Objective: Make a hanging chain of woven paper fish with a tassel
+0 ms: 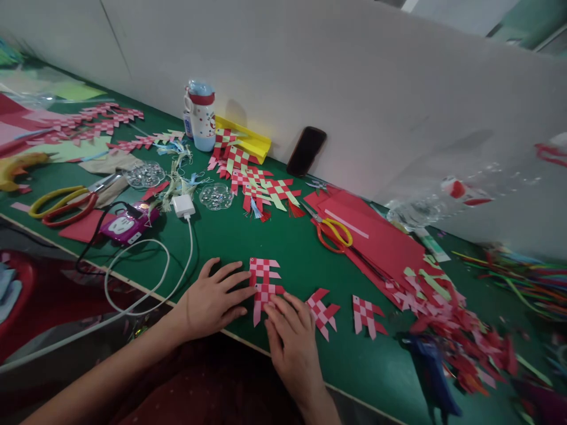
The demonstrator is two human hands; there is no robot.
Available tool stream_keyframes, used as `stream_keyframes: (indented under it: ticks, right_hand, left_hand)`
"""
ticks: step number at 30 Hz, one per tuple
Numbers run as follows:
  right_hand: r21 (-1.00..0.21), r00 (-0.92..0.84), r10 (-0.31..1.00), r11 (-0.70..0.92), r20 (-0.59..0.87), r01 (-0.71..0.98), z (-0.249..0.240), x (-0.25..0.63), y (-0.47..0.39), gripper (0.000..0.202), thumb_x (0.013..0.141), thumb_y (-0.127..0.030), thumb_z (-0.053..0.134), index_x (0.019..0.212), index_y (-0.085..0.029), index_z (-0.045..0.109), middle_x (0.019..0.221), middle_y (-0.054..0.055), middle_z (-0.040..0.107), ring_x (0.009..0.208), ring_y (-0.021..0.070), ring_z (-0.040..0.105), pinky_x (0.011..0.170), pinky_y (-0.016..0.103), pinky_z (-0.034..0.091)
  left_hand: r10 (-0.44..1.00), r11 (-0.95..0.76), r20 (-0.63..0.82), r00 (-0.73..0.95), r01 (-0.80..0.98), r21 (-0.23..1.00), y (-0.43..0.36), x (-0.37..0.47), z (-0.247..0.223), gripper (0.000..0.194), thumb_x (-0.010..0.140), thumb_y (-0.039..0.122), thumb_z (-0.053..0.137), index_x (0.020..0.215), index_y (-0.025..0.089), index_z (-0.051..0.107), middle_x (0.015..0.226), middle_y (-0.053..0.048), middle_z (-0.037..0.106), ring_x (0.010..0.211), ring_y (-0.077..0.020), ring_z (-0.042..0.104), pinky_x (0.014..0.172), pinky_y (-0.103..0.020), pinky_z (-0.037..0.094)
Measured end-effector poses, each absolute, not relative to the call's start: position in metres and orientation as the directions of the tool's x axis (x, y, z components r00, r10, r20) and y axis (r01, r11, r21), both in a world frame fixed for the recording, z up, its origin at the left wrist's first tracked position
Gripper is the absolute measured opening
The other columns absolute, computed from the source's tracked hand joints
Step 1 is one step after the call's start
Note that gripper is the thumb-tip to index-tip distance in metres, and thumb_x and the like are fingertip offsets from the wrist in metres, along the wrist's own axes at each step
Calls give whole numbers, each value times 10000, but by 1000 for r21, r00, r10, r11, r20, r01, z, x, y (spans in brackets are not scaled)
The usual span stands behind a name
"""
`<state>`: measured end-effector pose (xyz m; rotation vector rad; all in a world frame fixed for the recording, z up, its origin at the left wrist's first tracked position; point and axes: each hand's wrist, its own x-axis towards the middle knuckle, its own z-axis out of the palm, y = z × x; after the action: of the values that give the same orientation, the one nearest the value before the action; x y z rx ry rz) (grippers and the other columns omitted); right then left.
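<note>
Two woven paper fish in red and pink lie one above the other in front of me: the upper fish (261, 268) and the lower fish (262, 295). My left hand (212, 301) is spread flat on the table, with its fingertips at their left edges. From the right, my right hand (292, 336) rests its fingertips on the lower fish's tail strips, fingers slightly bent and close together. To the right of that hand lie two more woven fish, a tilted fish (322, 313) and a straighter fish (367, 316).
Scissors (334, 234) lie on red paper sheets (367, 230), near a heap of paper scraps (469, 336) and a blue glue gun (432, 369). A white cable (166, 260) loops at left. Behind stand a water bottle (202, 121) and a phone (306, 150).
</note>
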<state>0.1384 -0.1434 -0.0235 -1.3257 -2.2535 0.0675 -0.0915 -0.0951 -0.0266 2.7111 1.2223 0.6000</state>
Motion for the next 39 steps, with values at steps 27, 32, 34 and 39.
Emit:
stream_keyframes:
  ticks: [27, 32, 34, 39]
  right_hand:
    - [-265, -257, 876, 383, 408, 885, -20, 148, -146, 217, 933, -220, 516, 1110, -215, 640, 1116, 71, 678, 1088, 259, 526, 932, 434, 362]
    - [-186, -166, 935, 232, 313, 955, -21, 150, -134, 252, 928, -267, 495, 1142, -236, 625, 1169, 83, 667, 1072, 308, 527, 849, 465, 365]
    - [-191, -152, 950, 208, 273, 959, -20, 150, -130, 213, 913, -270, 504, 1081, -243, 632, 1177, 82, 657, 1068, 313, 530, 831, 465, 372]
    - [-258, -158, 962, 214, 223, 942, -13, 151, -125, 138, 900, -279, 506, 972, -251, 620, 1101, 71, 664, 1010, 275, 564, 802, 420, 393]
  left_hand:
    - [756, -650, 303, 581, 723, 233, -99, -88, -25, 380, 943, 409, 508, 1307, 308, 555, 1322, -33, 608, 1309, -249, 442, 1143, -505, 129]
    - [750, -654, 324, 576, 720, 234, -106, -71, -27, 409, 933, 518, 483, 1281, 323, 572, 1294, -33, 615, 1270, -244, 473, 1155, -522, 63]
    - [748, -655, 319, 582, 724, 217, -107, -68, -29, 430, 924, 545, 481, 1281, 323, 574, 1316, -38, 598, 1276, -248, 465, 1156, -522, 75]
    - [739, -663, 337, 582, 717, 216, -102, -75, -29, 331, 939, 489, 491, 1193, 324, 624, 1293, -23, 621, 1304, -253, 440, 1154, -540, 12]
